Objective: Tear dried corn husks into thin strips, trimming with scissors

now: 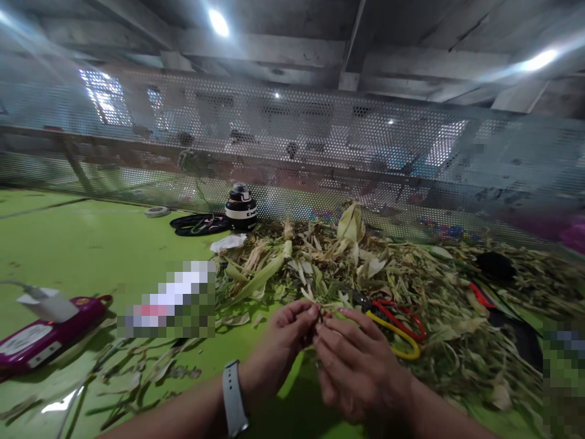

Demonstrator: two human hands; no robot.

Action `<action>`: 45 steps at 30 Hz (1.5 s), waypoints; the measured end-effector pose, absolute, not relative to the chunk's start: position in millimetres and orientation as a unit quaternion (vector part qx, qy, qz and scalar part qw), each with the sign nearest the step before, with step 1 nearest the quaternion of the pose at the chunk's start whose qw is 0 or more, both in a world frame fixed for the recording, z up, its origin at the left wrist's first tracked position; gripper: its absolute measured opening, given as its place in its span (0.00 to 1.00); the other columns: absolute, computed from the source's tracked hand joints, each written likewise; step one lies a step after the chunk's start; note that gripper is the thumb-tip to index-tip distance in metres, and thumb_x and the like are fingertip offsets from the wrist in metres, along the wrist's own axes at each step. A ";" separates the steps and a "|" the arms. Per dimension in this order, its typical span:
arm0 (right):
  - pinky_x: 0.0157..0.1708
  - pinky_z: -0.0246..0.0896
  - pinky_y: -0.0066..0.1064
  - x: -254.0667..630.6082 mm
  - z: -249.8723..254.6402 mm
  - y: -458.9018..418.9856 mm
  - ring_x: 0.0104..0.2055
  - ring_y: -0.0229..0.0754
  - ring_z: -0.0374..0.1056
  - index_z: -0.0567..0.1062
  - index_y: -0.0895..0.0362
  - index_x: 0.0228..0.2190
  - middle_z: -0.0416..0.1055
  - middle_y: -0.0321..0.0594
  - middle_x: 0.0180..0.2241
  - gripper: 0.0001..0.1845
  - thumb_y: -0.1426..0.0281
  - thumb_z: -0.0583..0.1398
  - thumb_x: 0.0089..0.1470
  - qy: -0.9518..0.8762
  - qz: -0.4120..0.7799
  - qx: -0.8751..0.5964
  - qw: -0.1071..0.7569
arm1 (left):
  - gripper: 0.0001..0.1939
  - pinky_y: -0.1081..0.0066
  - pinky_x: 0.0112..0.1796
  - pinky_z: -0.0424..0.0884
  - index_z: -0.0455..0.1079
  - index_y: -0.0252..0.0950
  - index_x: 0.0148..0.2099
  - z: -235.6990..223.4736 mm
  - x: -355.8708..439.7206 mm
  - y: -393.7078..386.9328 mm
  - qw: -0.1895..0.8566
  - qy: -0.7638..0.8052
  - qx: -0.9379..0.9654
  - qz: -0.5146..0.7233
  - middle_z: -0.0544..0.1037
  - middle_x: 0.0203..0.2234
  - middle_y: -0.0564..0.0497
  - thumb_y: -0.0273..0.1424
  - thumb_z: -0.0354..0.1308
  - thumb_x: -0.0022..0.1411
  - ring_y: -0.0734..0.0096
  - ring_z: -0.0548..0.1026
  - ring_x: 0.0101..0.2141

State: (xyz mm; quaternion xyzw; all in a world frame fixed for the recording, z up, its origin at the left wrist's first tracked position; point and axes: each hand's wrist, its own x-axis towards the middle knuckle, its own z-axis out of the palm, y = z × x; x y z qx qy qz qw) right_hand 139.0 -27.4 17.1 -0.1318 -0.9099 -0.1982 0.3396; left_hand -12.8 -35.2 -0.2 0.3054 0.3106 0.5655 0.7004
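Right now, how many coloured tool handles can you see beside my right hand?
2: a red handle and a yellow handle, both just beyond your right hand, the yellow nearer you. Others may be hidden under the dry leaves.

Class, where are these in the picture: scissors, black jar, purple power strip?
Scissors [388, 327]: head view, yellow handle.
Black jar [241, 213]: head view, white band.
Purple power strip [28, 342]: head view, white label.

The tabletop [114, 244] is smooth and glossy, throwing back light. The husks [350, 231] look dry, papery and rough. Smooth, shiny plastic for the power strip [34, 347]; plainer white plastic for the charger [52, 306]. The strap [234, 399] seems matt and rubbery, the screen [274, 134] perforated metal, the ceiling [269, 49] rough, matt concrete.
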 end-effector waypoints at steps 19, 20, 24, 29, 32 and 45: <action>0.38 0.48 0.36 136.9 28.1 -23.8 0.34 0.43 0.60 0.69 0.57 0.31 0.67 0.40 0.29 0.06 0.68 0.53 0.56 -0.880 -0.094 -0.341 0.318 | 0.18 0.70 0.46 0.64 0.74 0.41 0.45 8.3 -12.3 -39.0 0.595 0.383 0.413 0.574 0.77 0.42 0.50 0.34 0.63 0.49 0.66 0.70 0.44; 0.37 0.47 0.36 136.5 28.4 -24.6 0.33 0.42 0.60 0.69 0.57 0.31 0.67 0.40 0.29 0.06 0.69 0.53 0.55 -0.880 -0.075 -0.344 0.320 | 0.18 0.70 0.47 0.63 0.73 0.42 0.46 8.4 -12.2 -39.4 0.591 0.381 0.421 0.573 0.76 0.44 0.51 0.34 0.62 0.50 0.66 0.69 0.46; 0.36 0.47 0.34 135.5 27.3 -26.3 0.30 0.40 0.61 0.69 0.58 0.30 0.68 0.38 0.27 0.06 0.71 0.52 0.56 -0.880 -0.044 -0.344 0.326 | 0.18 0.71 0.50 0.59 0.72 0.43 0.47 5.6 -12.1 -40.7 0.575 0.371 0.441 0.581 0.73 0.48 0.52 0.34 0.61 0.52 0.65 0.65 0.51; 0.34 0.49 0.32 135.3 23.0 -25.0 0.29 0.40 0.62 0.69 0.58 0.31 0.70 0.38 0.27 0.07 0.70 0.52 0.57 -0.871 -0.061 -0.348 0.342 | 0.30 0.74 0.36 0.63 0.54 0.45 0.61 -3.0 -13.7 -41.6 0.570 0.362 0.448 0.586 0.71 0.30 0.54 0.35 0.57 0.56 0.73 0.67 0.33; 0.32 0.50 0.31 135.2 22.9 -24.3 0.28 0.39 0.61 0.69 0.58 0.30 0.70 0.38 0.26 0.09 0.70 0.51 0.59 -0.869 -0.056 -0.351 0.345 | 0.31 0.74 0.32 0.60 0.49 0.43 0.62 -5.0 -14.1 -41.1 0.571 0.346 0.467 0.580 0.65 0.27 0.56 0.35 0.54 0.59 0.76 0.62 0.28; 0.46 0.51 0.40 160.1 60.6 -14.9 0.45 0.45 0.61 0.67 0.58 0.40 0.68 0.45 0.40 0.11 0.71 0.52 0.55 -0.883 -0.038 -0.361 0.299 | 0.31 0.72 0.31 0.58 0.47 0.42 0.60 3.0 -12.9 -41.2 0.605 0.300 0.475 0.564 0.64 0.25 0.57 0.36 0.56 0.57 0.76 0.63 0.27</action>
